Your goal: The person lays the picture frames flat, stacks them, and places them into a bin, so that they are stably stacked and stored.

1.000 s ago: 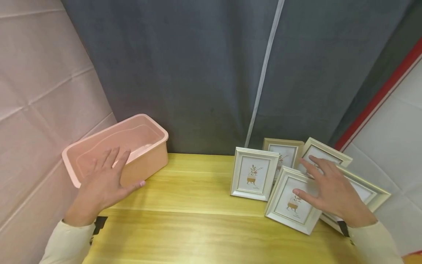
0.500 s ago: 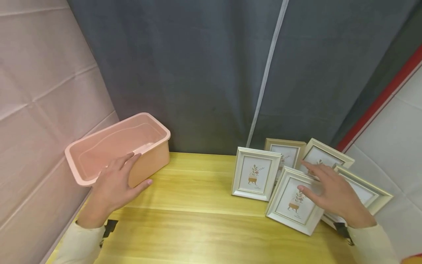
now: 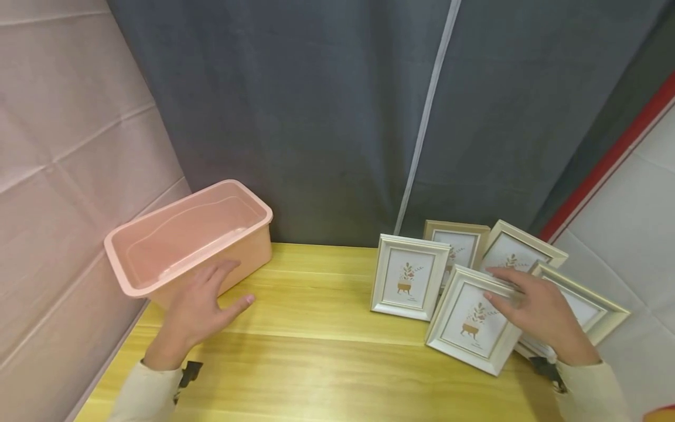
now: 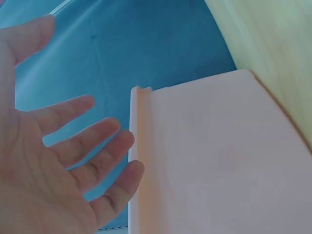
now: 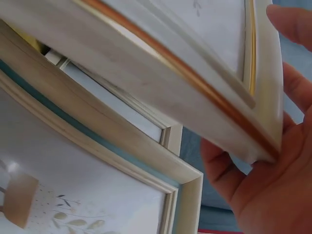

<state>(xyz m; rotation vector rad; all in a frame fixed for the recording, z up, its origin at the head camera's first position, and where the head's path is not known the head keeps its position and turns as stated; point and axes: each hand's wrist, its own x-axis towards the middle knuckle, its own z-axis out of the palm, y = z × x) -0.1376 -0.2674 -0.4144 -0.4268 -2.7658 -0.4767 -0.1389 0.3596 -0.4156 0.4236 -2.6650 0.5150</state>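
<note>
The front picture frame (image 3: 469,337) leans on the bench (image 3: 327,378), its upper corner in your right hand (image 3: 548,313), thumb before, fingers behind, likely to pin both faces; firmness is unclear. Other frames (image 3: 409,280) crowd round it. Your left hand (image 3: 196,313), fingers apart, holds nothing near the pink tub (image 3: 249,251).

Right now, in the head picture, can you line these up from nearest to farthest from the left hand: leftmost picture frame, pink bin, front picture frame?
1. Pink bin: right by the left hand, on the left.
2. Leftmost picture frame: across the table, right of the middle.
3. Front picture frame: farther right, by the right hand.
</note>
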